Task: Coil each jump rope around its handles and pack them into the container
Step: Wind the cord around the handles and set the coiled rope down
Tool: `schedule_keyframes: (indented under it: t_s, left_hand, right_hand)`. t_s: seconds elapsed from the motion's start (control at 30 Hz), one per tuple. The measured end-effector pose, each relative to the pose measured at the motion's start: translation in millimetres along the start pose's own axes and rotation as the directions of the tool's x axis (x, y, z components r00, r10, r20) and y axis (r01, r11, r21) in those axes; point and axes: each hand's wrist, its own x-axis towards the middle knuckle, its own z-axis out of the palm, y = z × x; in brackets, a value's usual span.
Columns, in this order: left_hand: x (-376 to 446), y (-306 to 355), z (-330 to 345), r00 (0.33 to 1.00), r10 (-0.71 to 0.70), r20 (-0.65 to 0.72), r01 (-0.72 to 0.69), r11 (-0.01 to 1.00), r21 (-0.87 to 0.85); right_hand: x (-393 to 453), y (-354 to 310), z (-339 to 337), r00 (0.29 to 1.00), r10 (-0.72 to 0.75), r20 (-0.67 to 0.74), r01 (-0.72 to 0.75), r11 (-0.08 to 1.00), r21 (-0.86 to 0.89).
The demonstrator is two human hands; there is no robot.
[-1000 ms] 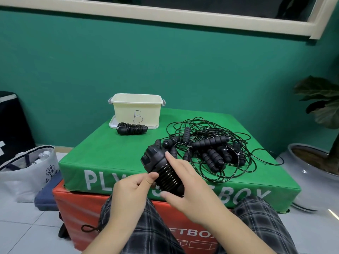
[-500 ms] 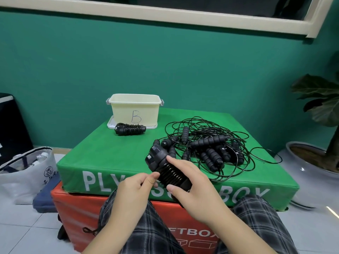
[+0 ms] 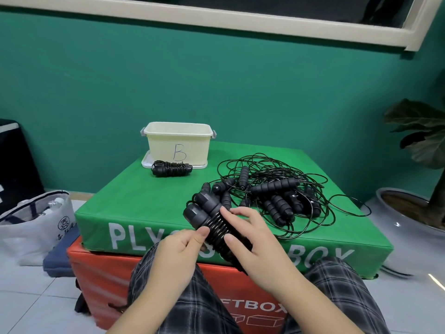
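The right hand (image 3: pixel 258 239) grasps a jump rope (image 3: pixel 213 221) whose cord is wound in tight turns around its two handles, holding it just over the near edge of the green box (image 3: pixel 125 208), while the left hand (image 3: pixel 179 249) pinches at the wound cord with thumb and finger. To finish well, I judge the loose end should be tucked under a turn and the coils kept snug so nothing springs free. Then the bundle belongs in the cream container (image 3: pixel 178 143), where another coiled rope (image 3: pixel 172 168) lies just in front, well apart from the tangled pile (image 3: pixel 277 196).
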Motion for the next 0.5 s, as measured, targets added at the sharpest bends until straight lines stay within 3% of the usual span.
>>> schedule_keyframes:
  t_s: [0.13, 0.3, 0.4, 0.5]
  left_hand:
    - [1, -2, 2, 0.991, 0.124, -0.057, -0.123, 0.992, 0.018]
    - [-1, 1, 6, 0.963, 0.267, 0.046, -0.270, 0.959, 0.084]
    - [0, 3, 4, 0.955, 0.280, 0.094, -0.283, 0.959, 0.028]
    - [-1, 2, 3, 0.961, 0.218, 0.168, -0.213, 0.976, -0.053]
  right_hand:
    - [3, 0, 2, 0.997, 0.023, 0.070, -0.007, 0.974, -0.225]
    - [6, 5, 4, 0.996, 0.028, -0.081, -0.047, 0.970, -0.239]
    - [4, 7, -2, 0.986, 0.113, -0.119, -0.128, 0.984, -0.127]
    - [3, 7, -8, 0.970, 0.196, -0.142, -0.175, 0.973, 0.148]
